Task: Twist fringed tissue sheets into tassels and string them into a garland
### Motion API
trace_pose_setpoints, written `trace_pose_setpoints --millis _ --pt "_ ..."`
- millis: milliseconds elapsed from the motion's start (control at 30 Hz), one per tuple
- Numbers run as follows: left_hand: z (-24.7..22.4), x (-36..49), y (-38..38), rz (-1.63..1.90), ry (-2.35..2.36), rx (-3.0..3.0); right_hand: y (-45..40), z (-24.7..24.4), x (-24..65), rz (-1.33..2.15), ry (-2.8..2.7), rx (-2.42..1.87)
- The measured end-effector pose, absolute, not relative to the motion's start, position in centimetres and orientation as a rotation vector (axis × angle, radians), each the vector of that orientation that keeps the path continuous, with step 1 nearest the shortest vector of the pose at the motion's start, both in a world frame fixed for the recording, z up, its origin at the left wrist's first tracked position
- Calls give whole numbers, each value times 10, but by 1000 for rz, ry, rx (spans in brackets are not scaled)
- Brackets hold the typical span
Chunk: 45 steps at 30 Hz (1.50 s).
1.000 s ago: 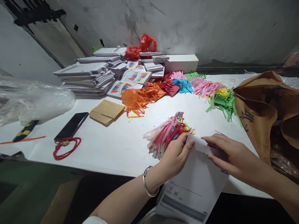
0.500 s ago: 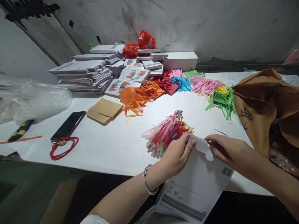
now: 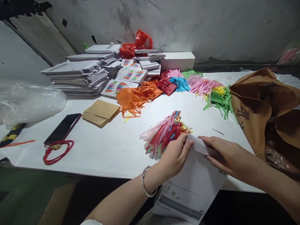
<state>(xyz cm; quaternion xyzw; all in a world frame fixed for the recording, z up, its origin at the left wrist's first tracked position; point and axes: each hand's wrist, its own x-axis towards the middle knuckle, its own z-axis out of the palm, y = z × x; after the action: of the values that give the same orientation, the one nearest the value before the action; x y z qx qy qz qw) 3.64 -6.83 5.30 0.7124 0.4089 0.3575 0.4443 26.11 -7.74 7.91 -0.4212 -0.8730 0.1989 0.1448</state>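
1. A person's left hand (image 3: 175,155) grips the upper left corner of a white packet (image 3: 192,182), thumb on the near face, at the lower center of the frame. A silver bracelet (image 3: 143,184) circles that wrist.

2. The right hand (image 3: 222,153) closes its fingers and thumb about the packet's top flap (image 3: 200,145). The packet tilts over the near edge of a white counter (image 3: 105,153) — its printed lines and gray stripes toward the bottom of the frame.

3. A bundle of multicolored paper strips (image 3: 162,136), pink and red most plentiful, lies just beyond the left hand. A thin dark strand (image 3: 217,132) lies near the right hand.

4. At left, a dark phone (image 3: 62,128) rests on the counter with a red cord (image 3: 48,162) at its near end; brown paper (image 3: 100,113) lies to its right, and clear plastic wrap (image 3: 35,101) bulges at the left edge.

5. Stacks of white packets (image 3: 78,76) rise at upper left, near a red plastic bag (image 3: 142,40) and a white box (image 3: 178,62).

6. Tufts of paper strips — orange (image 3: 131,97), red, blue, pink, yellow and green — stretch across the middle toward an open brown bag (image 3: 250,117) at right.
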Motion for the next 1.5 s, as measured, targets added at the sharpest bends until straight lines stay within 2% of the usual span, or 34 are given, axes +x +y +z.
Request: trace_pose_setpoints --millis 367,667,1033,1500 --pt "58 36 -67 874 1079 1792 -81 81 251 446 -2414 -1221" --pt "56 38 -67 928 1086 1829 -76 91 258 666 -2403 -1244" --pt "60 40 -67 858 1079 1841 -75 78 259 445 -2443 -1195" --pt "63 41 -68 857 1040 1888 -69 95 256 310 -2555 -1459"
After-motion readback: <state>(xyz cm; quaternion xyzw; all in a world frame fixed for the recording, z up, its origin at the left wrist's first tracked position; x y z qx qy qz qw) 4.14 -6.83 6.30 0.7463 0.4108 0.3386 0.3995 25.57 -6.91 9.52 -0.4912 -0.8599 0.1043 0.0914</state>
